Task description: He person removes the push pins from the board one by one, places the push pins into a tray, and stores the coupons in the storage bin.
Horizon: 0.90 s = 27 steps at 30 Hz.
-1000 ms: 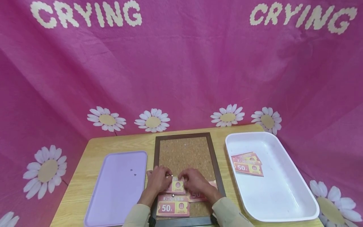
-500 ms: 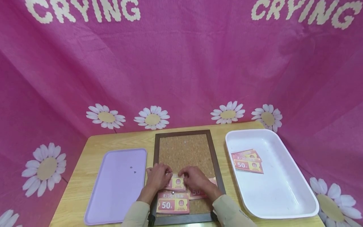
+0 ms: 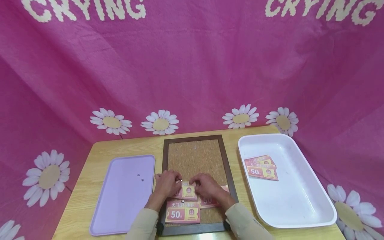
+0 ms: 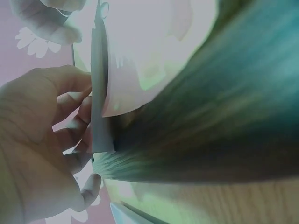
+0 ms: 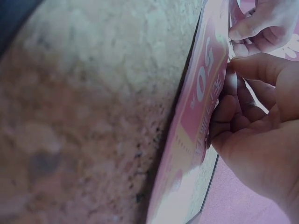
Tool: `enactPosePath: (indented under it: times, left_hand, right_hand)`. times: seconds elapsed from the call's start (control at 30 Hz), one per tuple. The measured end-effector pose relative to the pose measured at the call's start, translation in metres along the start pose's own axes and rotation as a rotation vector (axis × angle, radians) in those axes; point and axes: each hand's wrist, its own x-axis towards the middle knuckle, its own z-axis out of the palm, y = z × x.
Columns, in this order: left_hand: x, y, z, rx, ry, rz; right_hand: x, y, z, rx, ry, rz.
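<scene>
Both hands work at a pink-and-yellow coupon (image 3: pixel 189 192) low on a framed corkboard (image 3: pixel 195 156). The left hand (image 3: pixel 166 184) pinches its upper left part, where a small pin head (image 3: pixel 181 180) shows by the fingertips. At the upper right edge, the right hand (image 3: pixel 207 185) holds it with bent fingers, seen close in the right wrist view (image 5: pixel 261 107). Just below lies another coupon (image 3: pixel 180 216) marked 50, with a round pushpin (image 3: pixel 182 201) at its top edge. A third coupon (image 3: pixel 207 202) lies to the right, partly hidden under the right hand and forearm.
A flat purple tray (image 3: pixel 123 200) on the left bears small dark pins (image 3: pixel 142 180). On the right, a deep white tray (image 3: pixel 297 203) holds several fanned coupons (image 3: pixel 261 172). The wooden table (image 3: pixel 141 146) ends at a pink flowered cloth (image 3: pixel 198 83).
The head view has tilted so that the whole scene sits slightly higher or lower in frame. Both hands stay at the same coupon, with hardly any shift over the board.
</scene>
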Motion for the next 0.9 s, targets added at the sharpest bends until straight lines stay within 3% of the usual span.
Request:
enactPosePath:
  times: [0.3,0.9]
  left_hand:
    - [0.0046,0.0004,-0.0035,0.04,-0.004,0.034]
    - [0.005,-0.0029,-0.0035,0.01,-0.027,0.101]
  right_hand:
    - [0.0011,0.0009,0.0,0.011,-0.016,0.018]
    - [0.0025,0.0032,0.0004,0.018,-0.01,0.019]
